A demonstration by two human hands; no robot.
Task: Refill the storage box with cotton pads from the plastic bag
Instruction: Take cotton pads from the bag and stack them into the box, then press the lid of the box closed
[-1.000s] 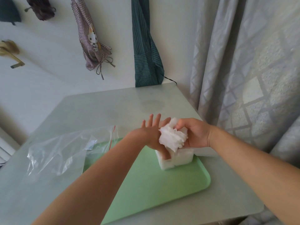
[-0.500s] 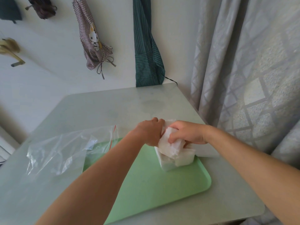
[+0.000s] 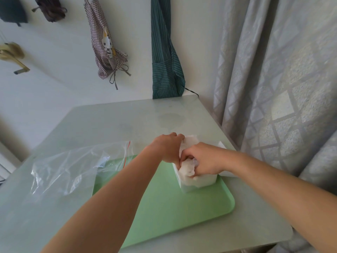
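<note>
A white translucent storage box (image 3: 198, 184) stands on the far right part of a green tray (image 3: 169, 214). White cotton pads (image 3: 187, 169) bulge out of its open top. My right hand (image 3: 204, 159) is closed on the pads and presses down into the box. My left hand (image 3: 168, 147) is curled against the box's far left rim, touching more white pads (image 3: 190, 140) behind it. The box's lid (image 3: 223, 146) sticks out behind my right hand. A clear plastic bag (image 3: 73, 167) with a red seal line lies crumpled at the left, partly on the tray.
The tray lies on a pale green table (image 3: 127, 121) whose right edge meets a grey patterned curtain (image 3: 273, 79). Cloth bags (image 3: 105, 42) and a striped green apron (image 3: 164, 52) hang on the far wall. A black cord (image 3: 191, 91) runs behind the table.
My right hand has come down from above the box and pushed the clump of pads into it. My left hand went from spread flat to curled against the box.
</note>
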